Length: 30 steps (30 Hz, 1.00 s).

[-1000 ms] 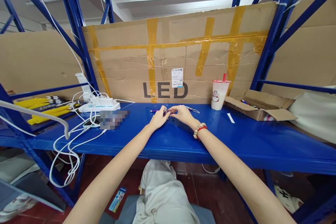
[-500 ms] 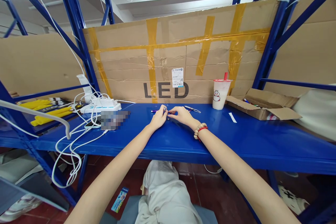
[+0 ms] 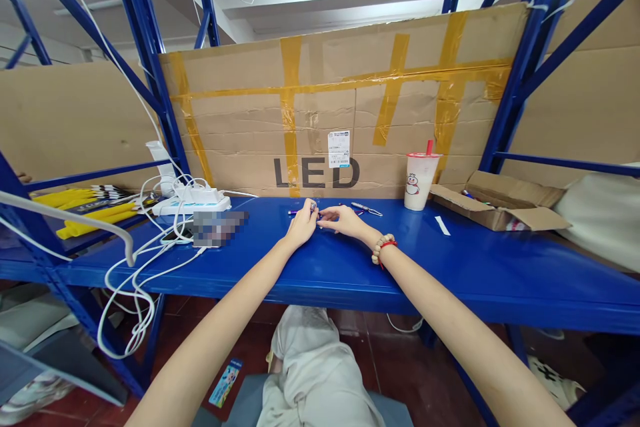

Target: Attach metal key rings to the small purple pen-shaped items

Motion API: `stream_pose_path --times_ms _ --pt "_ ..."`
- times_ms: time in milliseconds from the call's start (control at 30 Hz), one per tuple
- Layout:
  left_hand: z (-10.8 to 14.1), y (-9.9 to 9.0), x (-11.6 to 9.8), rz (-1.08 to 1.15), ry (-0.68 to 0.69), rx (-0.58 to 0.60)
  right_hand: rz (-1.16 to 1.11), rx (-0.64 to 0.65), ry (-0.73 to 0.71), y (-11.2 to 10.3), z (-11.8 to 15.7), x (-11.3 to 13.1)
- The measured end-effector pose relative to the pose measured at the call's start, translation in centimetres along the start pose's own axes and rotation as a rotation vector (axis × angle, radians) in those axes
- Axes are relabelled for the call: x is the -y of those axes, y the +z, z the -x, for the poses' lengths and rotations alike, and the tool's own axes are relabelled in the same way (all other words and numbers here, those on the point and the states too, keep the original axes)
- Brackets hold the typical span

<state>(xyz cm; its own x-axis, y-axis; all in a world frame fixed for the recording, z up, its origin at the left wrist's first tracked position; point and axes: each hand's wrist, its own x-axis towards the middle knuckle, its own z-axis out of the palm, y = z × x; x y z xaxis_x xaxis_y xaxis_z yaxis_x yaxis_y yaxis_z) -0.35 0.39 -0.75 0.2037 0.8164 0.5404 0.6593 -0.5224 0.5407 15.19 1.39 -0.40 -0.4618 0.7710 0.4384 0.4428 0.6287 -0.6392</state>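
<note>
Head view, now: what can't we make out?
All in the head view:
- What sits between the left hand and right hand: tiny, mostly covered by them.
- Deeper contents of the box: hidden by its walls.
- Fine print on the label: too small.
- Pixelated patch by the cables: detail blurred out.
- White bulk, far right: cut off by the edge.

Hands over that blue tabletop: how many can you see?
2: the left hand and the right hand, close together near the middle of the blue tabletop, in front of the cardboard panel marked LED. Some fingers are hidden, but neither hand is.
</note>
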Motion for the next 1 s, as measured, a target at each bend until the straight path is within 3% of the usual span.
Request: stream_pose_path --times_ms 167,467,667,1000 --pt "0.0 -0.1 -0.2 0.027 -0.009 -0.01 0.01 -0.016 -0.006 0.3 0.0 0.1" --pt "0.4 -0.4 -0.8 -0.128 -0.033 -0.03 -0.114 -0.071 0.146 0.4 -0.1 -0.1" --pt "0.6 -0.5 -1.4 -0.199 -0.021 0.0 -0.08 -0.105 0.016 0.3 -0.1 -0.3" --pt "0.2 -0.3 -0.6 -0.183 -0.019 -0.016 0.054 0.055 -0.104 0.2 0.1 -0.1"
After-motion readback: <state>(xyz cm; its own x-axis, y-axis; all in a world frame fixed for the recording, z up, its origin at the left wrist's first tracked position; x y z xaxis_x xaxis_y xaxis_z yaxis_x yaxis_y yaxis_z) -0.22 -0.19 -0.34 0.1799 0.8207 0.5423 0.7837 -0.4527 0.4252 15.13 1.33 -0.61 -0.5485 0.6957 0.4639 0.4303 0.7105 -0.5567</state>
